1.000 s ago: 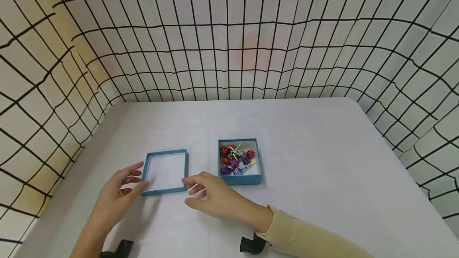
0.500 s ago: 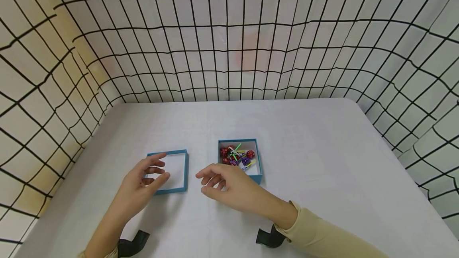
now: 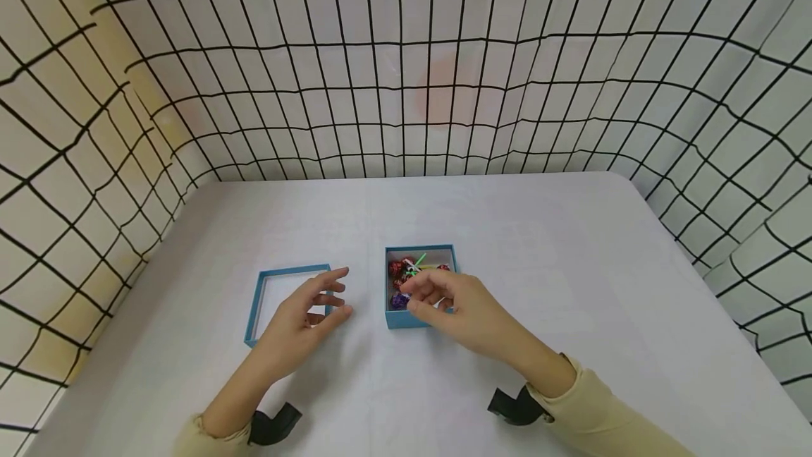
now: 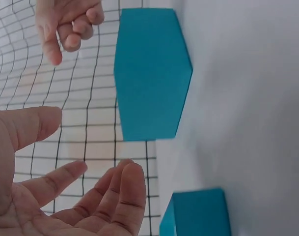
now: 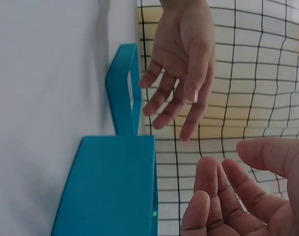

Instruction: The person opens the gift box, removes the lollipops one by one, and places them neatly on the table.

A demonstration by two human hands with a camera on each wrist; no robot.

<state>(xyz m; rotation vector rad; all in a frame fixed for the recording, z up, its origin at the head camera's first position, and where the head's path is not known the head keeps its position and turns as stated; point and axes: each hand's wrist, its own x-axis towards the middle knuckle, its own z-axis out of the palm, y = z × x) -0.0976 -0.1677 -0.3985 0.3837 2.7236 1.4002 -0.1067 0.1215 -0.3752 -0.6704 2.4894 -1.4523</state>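
On the table stands a blue square box (image 3: 409, 319) with a white inside, holding several lollipops (image 3: 400, 270) in red and purple wrappers. To its left lies a shallow blue lid (image 3: 252, 309), inner side up, partly covered by my left hand (image 3: 301, 326). That hand hovers over the lid's right side, fingers spread loosely and nothing in them. My right hand (image 3: 463, 309) hangs above the box's front right part, fingers bent a little and holding nothing, hiding some of the lollipops. In the left wrist view the box (image 4: 151, 73) shows its side wall.
A white cloth covers the table (image 3: 539, 252). Black netting (image 3: 406, 62) over pale walls rises at the back and both sides. Black wrist mounts (image 3: 275, 425) sit under both sleeves.
Both hands have moved to the right: the left from the lid's left edge across to its right side, the right from beside the lid to over the box. Lid and box have stayed put.
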